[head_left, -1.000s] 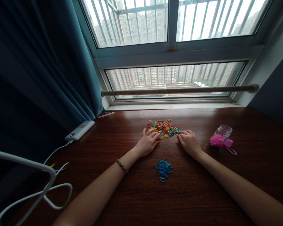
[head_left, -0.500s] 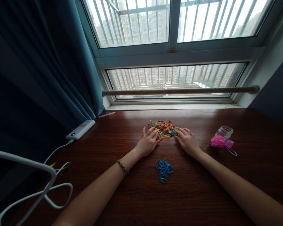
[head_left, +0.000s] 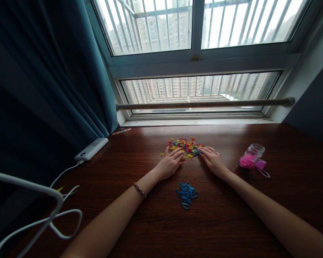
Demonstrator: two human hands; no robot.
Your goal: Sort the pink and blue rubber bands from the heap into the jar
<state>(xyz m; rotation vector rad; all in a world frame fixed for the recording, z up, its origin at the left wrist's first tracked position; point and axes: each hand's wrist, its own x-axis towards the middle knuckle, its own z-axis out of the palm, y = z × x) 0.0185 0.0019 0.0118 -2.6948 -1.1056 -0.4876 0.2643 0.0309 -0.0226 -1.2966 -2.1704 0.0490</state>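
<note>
Nearest on the dark wooden bench (head_left: 150,229) lies a small heap of blue bands (head_left: 187,193). Just beyond it, the left hand (head_left: 170,163) and right hand (head_left: 212,159) rest palm-down, fingers loose and gripping nothing, tips touching the near edge of the mixed-colour bands (head_left: 187,145). Farther right stands a glass jar (head_left: 255,149), apparently holding pink bands; far left, a white power bank (head_left: 91,148).

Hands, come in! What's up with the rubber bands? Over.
Left hand, right hand open, touching mixed band pile. Blue bands nearer, apart. Jar off right.
</note>
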